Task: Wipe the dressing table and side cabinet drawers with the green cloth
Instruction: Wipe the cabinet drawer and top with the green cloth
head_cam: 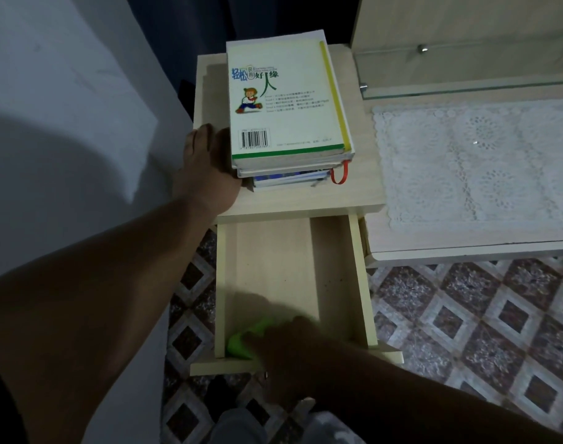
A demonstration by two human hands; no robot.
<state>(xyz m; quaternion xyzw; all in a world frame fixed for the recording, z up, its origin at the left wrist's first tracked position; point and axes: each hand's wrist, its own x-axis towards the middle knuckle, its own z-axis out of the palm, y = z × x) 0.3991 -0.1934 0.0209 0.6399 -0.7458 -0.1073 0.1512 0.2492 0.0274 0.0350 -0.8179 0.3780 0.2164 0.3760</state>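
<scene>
Side cabinet (pixel 305 200) with top drawer (pixel 273 267) pulled out, light wood, drawer floor bare apart from a few dark specks near the right side. Green cloth (pixel 241 342) sits in the drawer's near-left corner, up against the left wall and the front panel. Right hand (pixel 289 350) reaches in over the front panel and presses down on the cloth, fingers bent over it, mostly covering it; hand is blurred and dark, so whether the fingers pinch the cloth or just lie on it, cannot tell. Something small and shiny on one finger near the front panel, too blurry to name.

Left hand (pixel 209 168) rests flat on the cabinet top, fingers together and stretched out, palm down, touching the left side of a stack of books (pixel 289 123). Holds nothing. Top book has a pale cover with a cartoon figure, barcode and yellow stripe; a red ribbon (pixel 341 174) loops out of a lower book at the right.

Dressing table (pixel 466 248) stands just beside the cabinet on the right, its tabletop covered by a white lace mat (pixel 475 161), glass shelf (pixel 466 88) behind it. Patterned diamond-tile floor (pixel 466 315) below. White wall (pixel 65 107) on the left
</scene>
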